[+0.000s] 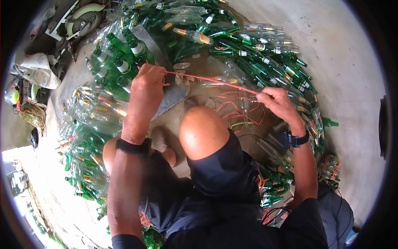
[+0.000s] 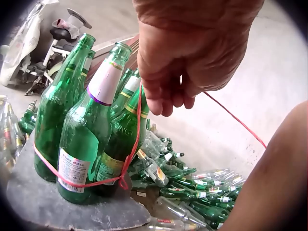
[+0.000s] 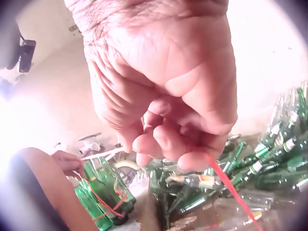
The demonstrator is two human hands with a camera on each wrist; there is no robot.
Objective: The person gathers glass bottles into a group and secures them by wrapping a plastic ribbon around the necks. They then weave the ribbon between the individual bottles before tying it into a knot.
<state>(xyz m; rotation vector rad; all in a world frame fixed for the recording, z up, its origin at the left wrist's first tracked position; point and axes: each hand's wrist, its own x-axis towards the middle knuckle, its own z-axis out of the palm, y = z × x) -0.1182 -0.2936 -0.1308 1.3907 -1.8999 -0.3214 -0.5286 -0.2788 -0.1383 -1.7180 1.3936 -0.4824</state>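
Observation:
A bundle of green glass bottles (image 2: 79, 137) stands upright on a grey slab (image 2: 113, 216), with a red plastic string (image 1: 211, 79) looped round its lower part. Above the bundle's near side, my left hand (image 1: 146, 89) pinches the string; in the left wrist view one length runs down from its fingers to a knot at the loop. From there the string stretches across to my right hand (image 1: 278, 106), which grips it in curled fingers, palm side showing in the right wrist view (image 3: 163, 72). A loose tail hangs from the right hand towards tangled red string (image 1: 236, 114) on the floor.
Piles of green bottles (image 1: 265, 58) lie along the wall at the back and right. Clear bottles (image 1: 95, 114) are heaped on the left. Beyond them are a wheeled frame (image 1: 85, 20) and a white sack (image 1: 39, 68). My bare knee (image 1: 203, 133) rises between the arms.

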